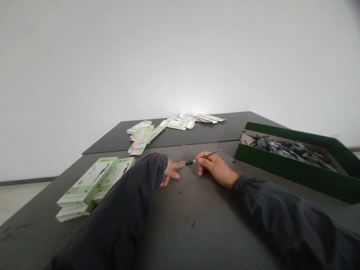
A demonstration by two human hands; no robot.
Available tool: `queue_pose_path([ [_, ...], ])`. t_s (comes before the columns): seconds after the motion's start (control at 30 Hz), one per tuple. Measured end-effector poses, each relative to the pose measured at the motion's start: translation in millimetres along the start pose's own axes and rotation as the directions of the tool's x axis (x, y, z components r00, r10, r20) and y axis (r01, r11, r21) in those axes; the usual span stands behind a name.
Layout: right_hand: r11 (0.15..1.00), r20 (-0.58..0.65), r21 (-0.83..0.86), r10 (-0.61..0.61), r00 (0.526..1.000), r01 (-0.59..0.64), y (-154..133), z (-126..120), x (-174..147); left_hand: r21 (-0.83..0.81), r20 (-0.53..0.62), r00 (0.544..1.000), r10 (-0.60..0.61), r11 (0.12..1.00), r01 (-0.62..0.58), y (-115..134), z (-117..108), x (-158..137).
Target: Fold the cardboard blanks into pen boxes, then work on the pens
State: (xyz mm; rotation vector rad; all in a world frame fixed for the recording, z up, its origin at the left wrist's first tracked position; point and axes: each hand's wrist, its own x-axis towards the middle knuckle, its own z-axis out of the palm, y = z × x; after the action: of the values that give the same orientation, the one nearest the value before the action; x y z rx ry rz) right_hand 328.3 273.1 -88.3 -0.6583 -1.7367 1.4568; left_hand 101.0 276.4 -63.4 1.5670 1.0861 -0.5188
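Observation:
Above the dark table, my left hand grips a clear pen barrel with a black grip section, thumb and forefinger along its rear part. Close by on the right, my right hand pinches a thin dark pen refill, whose far end sticks out up and to the right. The barrel's front end reaches the fingertips of my right hand. Whether barrel and refill touch there is hidden by those fingers.
Green-and-white pen boxes are stacked at the left. Flat cartons and pink, green and blue paper slips lie farther back. A dark green box of many loose pens stands at the right. A white wall rises behind.

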Motion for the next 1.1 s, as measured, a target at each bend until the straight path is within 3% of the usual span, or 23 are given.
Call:
queue_pose_path([
  [0.33,0.973,0.008,0.221,0.065,0.998,-0.065,1.6,-1.0,-0.3,-0.069,-0.010,1.000,-0.030,0.997,0.029,-1.8,0.5,3.1],
  [0.73,0.999,-0.040,-0.039,-0.008,0.999,0.007,-4.6,2.6,-3.1,-0.039,0.029,0.999,0.040,0.999,-0.038,-6.8,-2.0,4.2],
  [1.1,0.998,-0.035,-0.059,-0.039,0.999,0.037,1.0,-0.5,-2.1,-0.087,0.004,1.000,-0.024,0.996,0.024,-2.9,-0.2,3.4],
])
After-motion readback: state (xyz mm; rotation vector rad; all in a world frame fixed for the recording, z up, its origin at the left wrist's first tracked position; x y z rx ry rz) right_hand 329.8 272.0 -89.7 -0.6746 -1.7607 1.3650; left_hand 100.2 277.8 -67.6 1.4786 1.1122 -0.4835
